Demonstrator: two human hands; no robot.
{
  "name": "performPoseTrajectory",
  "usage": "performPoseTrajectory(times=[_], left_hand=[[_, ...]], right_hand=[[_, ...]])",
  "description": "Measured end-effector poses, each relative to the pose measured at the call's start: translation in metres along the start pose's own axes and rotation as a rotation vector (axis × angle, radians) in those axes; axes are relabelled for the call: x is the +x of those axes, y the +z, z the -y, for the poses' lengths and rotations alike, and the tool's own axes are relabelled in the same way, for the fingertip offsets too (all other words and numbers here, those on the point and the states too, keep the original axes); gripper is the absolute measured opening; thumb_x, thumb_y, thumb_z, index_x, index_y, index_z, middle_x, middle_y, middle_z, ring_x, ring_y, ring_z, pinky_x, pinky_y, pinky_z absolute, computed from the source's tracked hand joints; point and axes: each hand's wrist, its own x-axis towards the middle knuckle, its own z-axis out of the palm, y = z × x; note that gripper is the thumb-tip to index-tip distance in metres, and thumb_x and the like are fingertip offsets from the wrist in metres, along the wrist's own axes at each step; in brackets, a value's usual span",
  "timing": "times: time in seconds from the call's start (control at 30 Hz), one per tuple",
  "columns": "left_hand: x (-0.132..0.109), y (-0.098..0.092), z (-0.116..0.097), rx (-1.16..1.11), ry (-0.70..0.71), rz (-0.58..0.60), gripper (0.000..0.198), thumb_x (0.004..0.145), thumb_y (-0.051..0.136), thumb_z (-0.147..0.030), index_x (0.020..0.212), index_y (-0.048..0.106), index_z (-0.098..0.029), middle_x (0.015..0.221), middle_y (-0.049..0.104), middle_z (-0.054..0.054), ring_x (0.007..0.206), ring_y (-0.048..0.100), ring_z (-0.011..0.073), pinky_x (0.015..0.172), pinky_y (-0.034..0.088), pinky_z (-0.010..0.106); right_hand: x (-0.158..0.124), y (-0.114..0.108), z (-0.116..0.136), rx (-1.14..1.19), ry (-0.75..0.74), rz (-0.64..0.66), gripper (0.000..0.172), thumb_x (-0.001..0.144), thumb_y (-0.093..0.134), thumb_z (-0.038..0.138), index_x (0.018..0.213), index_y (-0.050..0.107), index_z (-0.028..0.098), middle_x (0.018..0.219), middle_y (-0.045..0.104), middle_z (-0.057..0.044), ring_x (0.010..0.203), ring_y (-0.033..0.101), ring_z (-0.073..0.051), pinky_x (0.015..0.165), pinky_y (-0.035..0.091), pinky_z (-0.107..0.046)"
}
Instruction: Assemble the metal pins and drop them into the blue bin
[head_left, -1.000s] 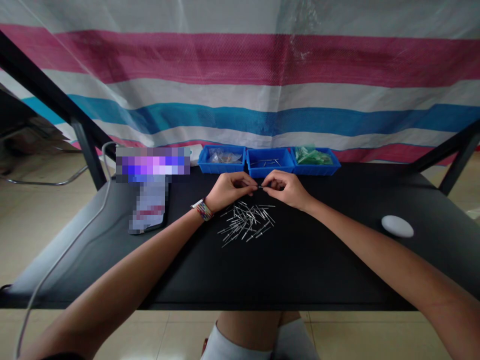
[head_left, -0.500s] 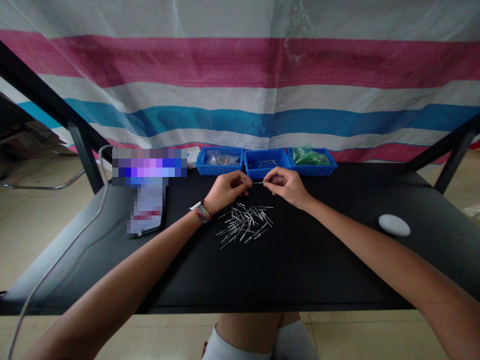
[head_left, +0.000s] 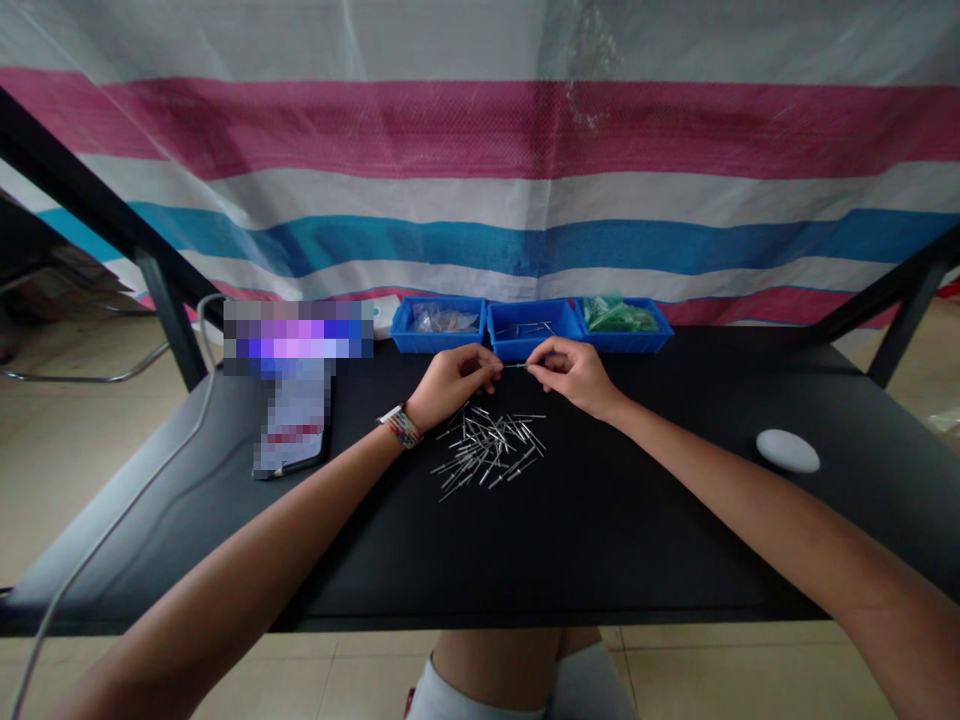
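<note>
Between my two hands a thin metal blind rivet (head_left: 515, 366) is held level, just in front of the middle blue bin (head_left: 534, 346). My left hand (head_left: 459, 378) pinches its left end, and my right hand (head_left: 571, 372) pinches the other end between thumb and forefinger. Below them a loose pile of blind rivets (head_left: 491, 445) is scattered on the black table (head_left: 600, 540). Several rivets also lie inside the middle bin. The fingertips cover both ends of the held rivet.
A left blue bin (head_left: 439, 343) holds a clear plastic bag; a right blue bin (head_left: 630, 342) holds green plastic. A phone (head_left: 296, 425) with a white cable (head_left: 142, 480) lies at left, partly pixelated. A white oval object (head_left: 787, 451) rests at right. A striped sheet (head_left: 480, 190) hangs behind.
Almost nothing differs. Both hands keep their pinch on the rivet in the same place; the whole view shifts very slightly.
</note>
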Motion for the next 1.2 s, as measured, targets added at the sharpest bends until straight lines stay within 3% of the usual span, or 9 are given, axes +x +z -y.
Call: performPoseTrajectory(times=[0.3, 0.53, 0.73, 1.0, 1.2], left_hand=[[-0.001, 0.002, -0.007, -0.038, -0.001, 0.008, 0.028, 0.095, 0.074, -0.043, 0.091, 0.067, -0.016, 0.081, 0.071, 0.003, 0.067, 0.070, 0.0119, 0.059, 0.054, 0.020], [-0.002, 0.001, -0.007, -0.042, 0.035, 0.026, 0.026, 0.095, 0.074, -0.041, 0.093, 0.067, -0.016, 0.082, 0.069, 0.002, 0.068, 0.069, 0.0123, 0.059, 0.056, 0.021], [-0.001, 0.000, -0.003, -0.049, 0.041, 0.016, 0.025, 0.097, 0.072, -0.040, 0.093, 0.065, -0.016, 0.081, 0.068, 0.002, 0.066, 0.069, 0.0112, 0.059, 0.054, 0.020], [0.000, -0.002, -0.006, -0.069, 0.017, 0.010, 0.028, 0.095, 0.075, -0.043, 0.092, 0.067, -0.016, 0.082, 0.069, 0.003, 0.067, 0.069, 0.0115, 0.059, 0.053, 0.020], [-0.001, -0.001, -0.007, -0.120, -0.021, 0.011, 0.031, 0.096, 0.072, -0.046, 0.097, 0.066, -0.016, 0.082, 0.071, 0.004, 0.065, 0.068, 0.0125, 0.058, 0.052, 0.021]], right_hand=[[0.001, -0.001, 0.001, 0.000, 0.006, 0.005, 0.036, 0.088, 0.078, 0.054, 0.087, 0.071, 0.018, 0.085, 0.076, -0.006, 0.054, 0.060, -0.011, 0.052, 0.049, -0.026], [0.000, 0.000, 0.004, -0.031, 0.005, 0.009, 0.038, 0.090, 0.075, 0.056, 0.085, 0.071, 0.019, 0.085, 0.077, -0.006, 0.055, 0.061, -0.012, 0.053, 0.050, -0.027], [-0.002, 0.001, 0.006, 0.030, -0.010, 0.018, 0.026, 0.086, 0.079, 0.043, 0.085, 0.068, 0.019, 0.077, 0.070, -0.002, 0.057, 0.062, -0.013, 0.053, 0.051, -0.027], [-0.003, 0.001, 0.007, -0.114, -0.073, 0.006, 0.020, 0.087, 0.077, 0.038, 0.088, 0.067, 0.021, 0.068, 0.064, 0.001, 0.057, 0.060, -0.015, 0.054, 0.047, -0.029], [0.012, -0.013, 0.023, -0.311, -0.196, -0.251, 0.017, 0.092, 0.072, 0.037, 0.086, 0.068, 0.022, 0.062, 0.053, 0.003, 0.054, 0.047, -0.013, 0.056, 0.038, -0.030]])
